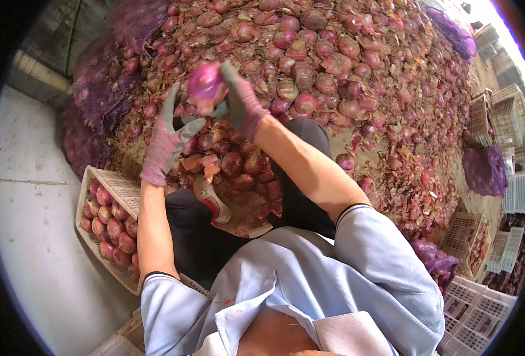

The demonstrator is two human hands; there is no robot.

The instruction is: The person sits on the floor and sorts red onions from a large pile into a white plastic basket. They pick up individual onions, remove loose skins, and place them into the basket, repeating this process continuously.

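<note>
A peeled, glossy red onion (205, 82) is blurred by motion between my two gloved hands. My right hand (243, 100), in a pink glove with grey coated fingers, has its fingers against the onion's right side and seems to grip it. Just left of the onion, my left hand (170, 138) wears a matching glove; its thumb and fingers are spread apart with nothing between them. Loose papery onion skin (209, 167) lies below the hands, on onions heaped between my legs.
A large heap of unpeeled red onions (307, 71) spreads ahead. At my left stands a plastic crate (115, 189) of cleaned onions (113, 227) beside a pale wall (31, 200). Purple mesh sacks (98, 89) lie left of the heap; stacked crates (507, 111) stand right.
</note>
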